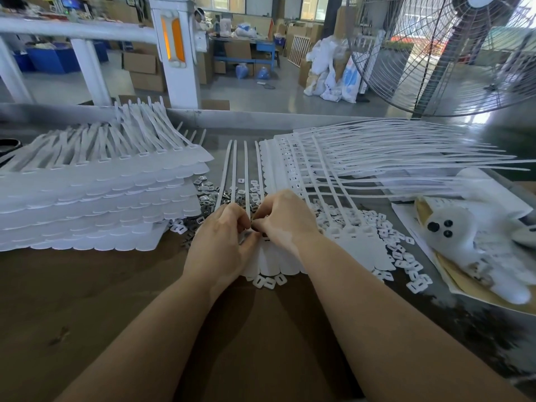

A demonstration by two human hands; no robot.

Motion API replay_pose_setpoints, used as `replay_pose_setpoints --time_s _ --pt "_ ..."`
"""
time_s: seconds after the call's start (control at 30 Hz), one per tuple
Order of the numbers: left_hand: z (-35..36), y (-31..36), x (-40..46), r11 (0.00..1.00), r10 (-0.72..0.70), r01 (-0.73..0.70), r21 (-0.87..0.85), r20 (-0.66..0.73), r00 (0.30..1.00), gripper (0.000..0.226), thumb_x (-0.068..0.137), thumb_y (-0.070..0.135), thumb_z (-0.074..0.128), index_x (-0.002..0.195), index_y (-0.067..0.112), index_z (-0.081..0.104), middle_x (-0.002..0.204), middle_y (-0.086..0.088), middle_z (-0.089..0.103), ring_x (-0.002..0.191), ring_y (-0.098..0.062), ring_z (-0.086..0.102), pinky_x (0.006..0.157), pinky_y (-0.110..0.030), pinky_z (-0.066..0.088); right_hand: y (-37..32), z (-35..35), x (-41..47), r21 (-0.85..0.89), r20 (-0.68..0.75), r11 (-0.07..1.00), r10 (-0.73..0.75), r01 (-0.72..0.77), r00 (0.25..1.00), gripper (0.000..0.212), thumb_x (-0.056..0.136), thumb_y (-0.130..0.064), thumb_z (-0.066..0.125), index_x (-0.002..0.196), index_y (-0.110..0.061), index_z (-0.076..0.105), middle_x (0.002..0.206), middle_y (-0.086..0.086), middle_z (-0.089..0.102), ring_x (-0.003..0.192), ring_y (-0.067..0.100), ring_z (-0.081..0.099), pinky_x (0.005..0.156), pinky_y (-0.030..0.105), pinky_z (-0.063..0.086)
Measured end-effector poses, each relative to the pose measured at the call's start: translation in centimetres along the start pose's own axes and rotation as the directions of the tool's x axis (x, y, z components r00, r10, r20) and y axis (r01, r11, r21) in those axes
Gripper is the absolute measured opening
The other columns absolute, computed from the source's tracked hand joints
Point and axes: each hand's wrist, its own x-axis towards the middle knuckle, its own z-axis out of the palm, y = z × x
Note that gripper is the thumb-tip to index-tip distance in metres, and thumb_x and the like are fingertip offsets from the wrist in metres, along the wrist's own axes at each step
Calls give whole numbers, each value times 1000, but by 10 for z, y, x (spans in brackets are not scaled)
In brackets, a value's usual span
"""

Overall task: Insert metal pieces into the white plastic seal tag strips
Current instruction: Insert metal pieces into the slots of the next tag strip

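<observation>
Soft daylight, blurred warped edges, sharp centre

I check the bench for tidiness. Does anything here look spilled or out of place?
Yes. Small white plastic square caps lie scattered loose on the brown table, and a white plush toy with black eyes lies at the right among the work parts.

One head-worn wide-angle view looks forward and down over a table [87, 300], close above both hands at centre, with a workshop floor and a large fan [452, 53] beyond.
</observation>
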Motion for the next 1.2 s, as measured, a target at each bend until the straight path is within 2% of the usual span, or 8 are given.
replay_pose_setpoints --time_s 0.2,0.3,0.43,0.57,0.73,0.93,1.1,1.2 --pt "-1 0 -1 1000 -11 11 -3 -1 1000 17 83 29 64 85 23 49 79 16 43 78 -8 44 68 -24 36 3 -1 2 65 9 997 -31 30 999 13 86 -24 65 94 -16 72 92 1 69 86 18 64 83 39 52" --pt "-2 0 -1 1000 -10 10 -4 0 1000 18 83 29 65 85 23 49 79 16 44 77 -8 44 68 -24 36 6 -3 0 225 -34 974 -17 24 999 10 87 -21 64 91 -15 71 86 2 69 83 19 64 83 40 51" --pt "-2 1 -1 1000 -11 11 -5 2 1000 18 82 29 67 85 22 50 79 14 45 75 -4 44 67 -23 37 11 -10 -3 395 -78 918 4 27 997 8 89 -20 62 81 -19 65 71 -7 60 69 8 57 73 31 49" --pt "-3 1 -1 1000 -8 8 -12 4 1000 19 82 28 67 83 23 49 79 14 46 74 -4 44 63 -21 36 19 -19 -9 404 -138 914 11 46 990 10 89 -16 62 79 -16 66 67 -3 65 63 11 61 65 26 52" --pt "-3 1 -1 1000 -23 23 -15 23 999 18 83 30 66 84 24 49 80 14 46 76 -5 45 65 -23 36 40 -38 -19 433 -170 901 68 12 983 12 81 -9 68 78 -20 72 72 -13 66 69 0 62 54 5 43" --pt "-4 1 -1 999 -31 31 -8 29 999 18 82 29 67 85 23 50 81 15 46 77 -7 46 67 -23 37 64 -61 -31 438 -205 899 116 -15 972 19 80 -3 66 89 -19 71 82 -8 68 75 0 62 54 3 43" --pt "-4 2 0 1000 -31 31 0 33 999 18 82 28 67 85 23 50 81 14 46 79 -10 47 65 -21 34 77 -72 -35 328 -188 944 114 -47 976 12 77 -5 71 83 -16 73 80 -3 70 74 3 65 65 13 48" --pt "-4 2 0 999 -34 34 -1 40 999 17 83 28 67 87 23 51 83 15 46 80 -10 48 67 -22 36 79 -76 -35 291 -149 955 99 -53 984 13 78 -4 71 79 -17 73 82 -3 70 77 3 64 67 11 47"
